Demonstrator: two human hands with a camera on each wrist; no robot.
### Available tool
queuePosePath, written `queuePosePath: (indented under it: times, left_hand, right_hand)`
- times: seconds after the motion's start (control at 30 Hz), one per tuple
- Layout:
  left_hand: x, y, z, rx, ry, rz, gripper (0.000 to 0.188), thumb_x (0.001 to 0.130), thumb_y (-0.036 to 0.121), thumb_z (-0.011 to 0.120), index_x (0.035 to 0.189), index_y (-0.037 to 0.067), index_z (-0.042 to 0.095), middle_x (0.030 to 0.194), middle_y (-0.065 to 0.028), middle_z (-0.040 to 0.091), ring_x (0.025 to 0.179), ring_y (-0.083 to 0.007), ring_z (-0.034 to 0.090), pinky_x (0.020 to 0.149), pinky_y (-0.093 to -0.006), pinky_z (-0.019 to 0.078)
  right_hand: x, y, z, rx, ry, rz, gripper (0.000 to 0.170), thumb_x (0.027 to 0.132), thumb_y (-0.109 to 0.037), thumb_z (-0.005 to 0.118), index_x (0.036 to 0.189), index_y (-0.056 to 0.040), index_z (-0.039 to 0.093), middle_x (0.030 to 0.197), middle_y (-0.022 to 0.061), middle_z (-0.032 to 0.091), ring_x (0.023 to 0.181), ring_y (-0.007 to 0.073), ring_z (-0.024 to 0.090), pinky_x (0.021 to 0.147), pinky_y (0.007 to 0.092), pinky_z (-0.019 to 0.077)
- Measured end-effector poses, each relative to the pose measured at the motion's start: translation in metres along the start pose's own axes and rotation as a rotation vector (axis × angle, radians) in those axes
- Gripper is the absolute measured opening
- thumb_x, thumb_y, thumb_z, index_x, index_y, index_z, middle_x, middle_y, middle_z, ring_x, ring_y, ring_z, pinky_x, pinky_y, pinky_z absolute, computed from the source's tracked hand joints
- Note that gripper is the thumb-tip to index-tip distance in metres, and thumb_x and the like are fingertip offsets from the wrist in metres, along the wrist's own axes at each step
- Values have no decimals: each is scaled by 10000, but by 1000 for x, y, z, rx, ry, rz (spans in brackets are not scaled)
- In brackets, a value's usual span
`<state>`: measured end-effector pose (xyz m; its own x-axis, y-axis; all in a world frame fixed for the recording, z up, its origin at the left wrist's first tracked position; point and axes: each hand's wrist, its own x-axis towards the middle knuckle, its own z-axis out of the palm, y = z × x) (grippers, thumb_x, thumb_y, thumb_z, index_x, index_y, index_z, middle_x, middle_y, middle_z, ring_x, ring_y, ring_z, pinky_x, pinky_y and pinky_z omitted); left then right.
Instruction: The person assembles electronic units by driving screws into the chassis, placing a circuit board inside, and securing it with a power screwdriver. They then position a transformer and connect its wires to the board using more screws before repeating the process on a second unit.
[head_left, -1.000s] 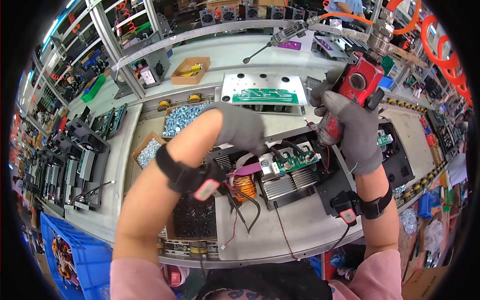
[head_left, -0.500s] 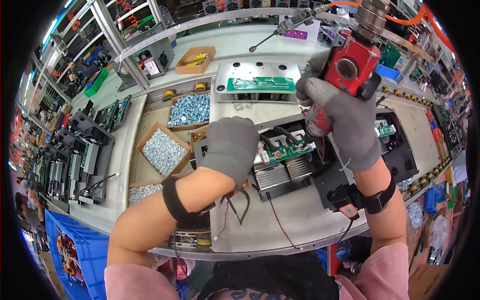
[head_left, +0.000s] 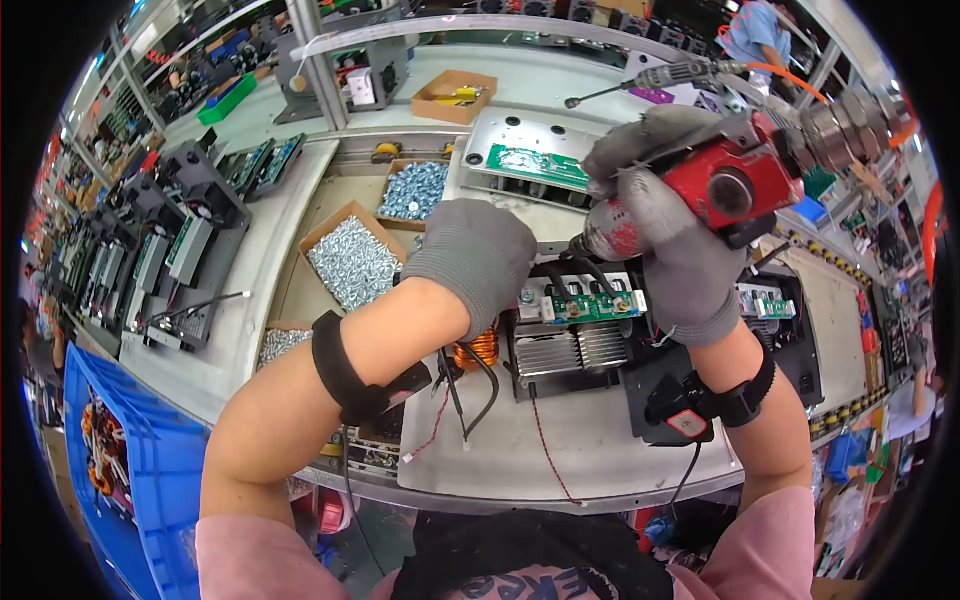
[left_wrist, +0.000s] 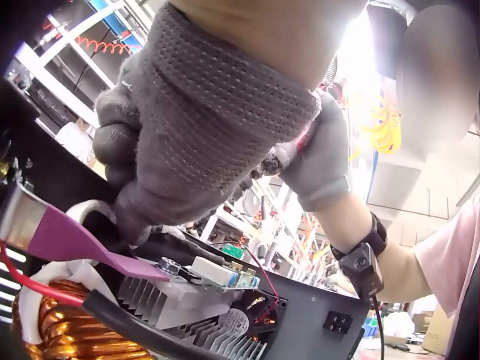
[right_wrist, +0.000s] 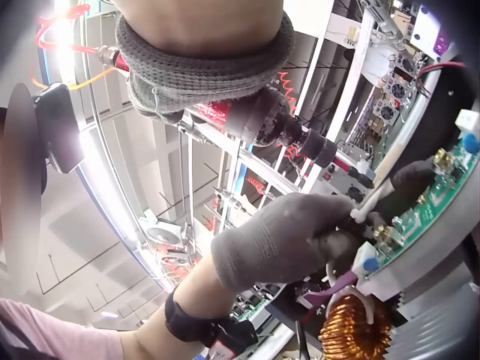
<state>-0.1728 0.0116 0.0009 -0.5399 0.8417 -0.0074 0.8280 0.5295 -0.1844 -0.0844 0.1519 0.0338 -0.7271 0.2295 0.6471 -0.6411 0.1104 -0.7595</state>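
My gloved left hand (head_left: pixel 475 250) is curled at the left end of a green circuit board (head_left: pixel 590 306) with a silver heatsink (head_left: pixel 570 350). In the right wrist view its fingertips pinch the pale end of a black cable (right_wrist: pixel 412 177), above a copper coil (right_wrist: pixel 352 330) and a purple strip (right_wrist: pixel 337 287). My gloved right hand (head_left: pixel 680 240) grips a red air driver (head_left: pixel 735 185), tilted sideways with its nose toward the left hand. The driver's dark socket (right_wrist: pixel 319 148) hangs above the cable and board, apart from them. The left glove hides part of the cable.
Left of the unit stand boxes of silver screws (head_left: pixel 355 262) and bluish screws (head_left: pixel 414 190). A white panel with a green board (head_left: pixel 535 165) lies behind. A second black unit (head_left: pixel 800 340) sits at right, a blue crate (head_left: pixel 130 480) at lower left.
The driver has swung from nearly upright to sideways, its nose moving left toward my left hand. My left hand, blurred a second ago, now shows sharp and curled beside the board. The head view has shifted.
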Motion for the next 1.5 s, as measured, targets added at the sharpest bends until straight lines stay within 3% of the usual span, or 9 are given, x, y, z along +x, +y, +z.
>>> queuePosePath:
  times: [0.4, 0.57, 0.63, 0.83, 1.2, 1.3, 1.37, 1.43, 1.5]
  left_hand:
    - [-9, -19, 1, -71, -58, -65, 134, 778, 185, 636, 862, 111, 711, 832, -96, 686, 806, -269, 676, 648, -380, 510]
    - [-11, -22, 1, -86, 10, -10, 127, 777, 188, 600, 812, 108, 693, 763, -102, 668, 742, -285, 668, 590, -413, 486]
    - [-11, -20, -3, -61, -50, -49, 136, 764, 166, 673, 874, 112, 732, 868, -93, 701, 844, -256, 686, 686, -349, 522]
    - [-6, -19, -5, -38, -109, -51, 132, 764, 150, 668, 873, 110, 731, 864, -88, 701, 842, -256, 685, 692, -357, 518]
    - [2, -28, -1, -74, 5, -38, 153, 802, 170, 625, 897, 115, 731, 920, -67, 703, 882, -245, 678, 713, -365, 525]
    - [3, -29, 6, -158, 101, -73, 164, 820, 182, 616, 924, 126, 730, 950, -66, 701, 888, -246, 677, 715, -355, 529]
    - [-7, -19, -7, -47, -61, -111, 164, 817, 180, 623, 928, 123, 729, 951, -67, 700, 892, -251, 677, 716, -350, 529]
    - [-9, -16, -11, -107, -83, -185, 154, 800, 167, 645, 918, 116, 730, 938, -74, 702, 894, -256, 678, 722, -349, 528]
    - [-9, -19, -2, -58, -18, -49, 184, 804, 189, 553, 814, 84, 703, 795, -146, 682, 747, -296, 679, 632, -406, 523]
  right_hand:
    - [3, 7, 21, -20, -71, -53, 388, 812, -78, 616, 1181, -54, 496, 993, 167, 629, 850, 238, 624, 696, 354, 536]
    - [5, 11, 23, -33, -109, -49, 390, 814, -83, 611, 1180, -48, 482, 988, 161, 632, 851, 232, 626, 718, 353, 534]
    - [8, 10, 24, -65, -137, -57, 390, 808, -73, 614, 1175, -45, 487, 988, 155, 634, 848, 227, 628, 726, 356, 536]
    - [11, 11, 30, -136, -153, -17, 383, 778, 4, 615, 1146, -20, 509, 967, 132, 649, 880, 217, 643, 793, 369, 538]
    - [15, 28, 47, -171, -233, -1, 260, 748, 0, 658, 1002, 7, 601, 921, 52, 659, 824, 108, 618, 771, 264, 511]
    - [19, 19, 42, -126, -290, 20, 285, 759, 21, 635, 1028, -14, 550, 918, 84, 648, 789, 136, 622, 693, 268, 529]
    - [15, 9, 37, 6, -289, 60, 319, 769, -2, 655, 1061, -41, 534, 932, 103, 640, 690, 109, 586, 556, 241, 494]
    - [-1, 4, 32, 22, -230, 15, 346, 774, -38, 661, 1087, -43, 514, 939, 125, 634, 690, 137, 597, 563, 255, 503]
    - [-4, -2, 29, -52, -183, -37, 404, 761, -91, 687, 1107, -57, 481, 943, 152, 617, 795, 198, 609, 663, 303, 531]
